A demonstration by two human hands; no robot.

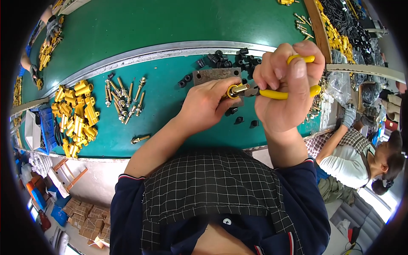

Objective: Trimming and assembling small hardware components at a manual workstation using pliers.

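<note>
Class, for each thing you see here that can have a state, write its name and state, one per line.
Left hand: closed on a yellow fitting
Yellow fitting: held, brass-coloured rod protruding
Right hand: gripping yellow-handled pliers
Yellow-handled pliers: handles apart
Metal block: partly covered by the left hand
Yellow housings: heaped
Bolts: lying loose
Black caps: loose, some clustered
Clear plastic bag: crumpled
Cardboard boxes: stacked

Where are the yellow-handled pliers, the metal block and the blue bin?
Yellow-handled pliers [274, 94]: head view, on the lower handle.
Metal block [212, 75]: head view, on its top face.
Blue bin [48, 128]: head view, on its side.
</note>
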